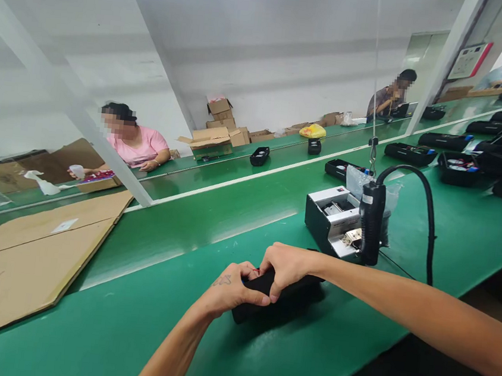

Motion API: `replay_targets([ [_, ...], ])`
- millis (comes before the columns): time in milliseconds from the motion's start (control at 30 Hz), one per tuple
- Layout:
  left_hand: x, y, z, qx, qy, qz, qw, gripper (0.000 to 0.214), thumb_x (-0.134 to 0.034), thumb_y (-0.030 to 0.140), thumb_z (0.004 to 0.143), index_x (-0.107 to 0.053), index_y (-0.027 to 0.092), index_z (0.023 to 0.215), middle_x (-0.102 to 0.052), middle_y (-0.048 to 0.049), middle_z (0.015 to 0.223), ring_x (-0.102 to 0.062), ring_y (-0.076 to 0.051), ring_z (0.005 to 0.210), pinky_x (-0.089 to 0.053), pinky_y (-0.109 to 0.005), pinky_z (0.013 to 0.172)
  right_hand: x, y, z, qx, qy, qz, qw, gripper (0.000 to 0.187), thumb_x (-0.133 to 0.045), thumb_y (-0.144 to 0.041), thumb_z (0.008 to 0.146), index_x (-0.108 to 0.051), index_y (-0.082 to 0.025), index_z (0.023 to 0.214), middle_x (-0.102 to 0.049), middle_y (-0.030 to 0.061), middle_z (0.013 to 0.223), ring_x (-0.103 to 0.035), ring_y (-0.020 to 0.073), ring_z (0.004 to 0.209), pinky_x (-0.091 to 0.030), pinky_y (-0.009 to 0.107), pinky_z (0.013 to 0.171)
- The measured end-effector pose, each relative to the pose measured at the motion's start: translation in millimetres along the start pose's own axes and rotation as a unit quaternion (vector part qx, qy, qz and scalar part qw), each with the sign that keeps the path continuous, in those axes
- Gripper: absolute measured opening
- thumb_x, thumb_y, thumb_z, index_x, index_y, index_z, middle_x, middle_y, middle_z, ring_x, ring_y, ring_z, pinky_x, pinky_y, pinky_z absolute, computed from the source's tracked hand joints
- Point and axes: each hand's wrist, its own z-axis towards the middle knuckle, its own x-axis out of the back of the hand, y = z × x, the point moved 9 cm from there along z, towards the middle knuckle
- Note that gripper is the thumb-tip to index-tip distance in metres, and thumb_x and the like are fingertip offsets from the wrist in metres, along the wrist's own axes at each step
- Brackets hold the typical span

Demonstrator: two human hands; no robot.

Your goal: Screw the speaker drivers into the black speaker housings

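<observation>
A black elongated housing [296, 291] lies on the green work surface in front of me. My left hand [234, 288] grips its left end, thumb along the near side and fingers over the far side. My right hand [285, 269] bends over the top of the same housing, its thumb close to my left thumb. A bit of red shows between the hands; what the fingertips touch there is hidden. Just beyond my right forearm stands a black and silver machine [331, 217], with a black electric screwdriver [371, 218] hanging beside it.
A large flat cardboard sheet [42, 250] lies at the left. Several black housings with wires, such as this one [409, 153], sit along the right. A person in a pink top [141, 146] works across the line. Cardboard boxes [213, 139] stand at the back.
</observation>
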Motion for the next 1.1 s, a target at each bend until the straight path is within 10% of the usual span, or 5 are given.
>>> replay_targets([
  [1100, -1.7, -5, 0, 0.02, 0.0, 0.016, 1.0, 0.043, -0.094, 0.046, 0.051, -0.062, 0.02, 0.064, -0.054, 0.0053, 0.078, -0.046, -0.014, 0.074, -0.031, -0.03, 0.066, 0, -11, -15, -0.028, 0.01, -0.01, 0.999, 0.028, -0.087, -0.038, 0.064, -0.075, -0.02, 0.082, -0.054, -0.0056, 0.063, -0.051, 0.0139, 0.06, -0.033, 0.028, 0.051],
])
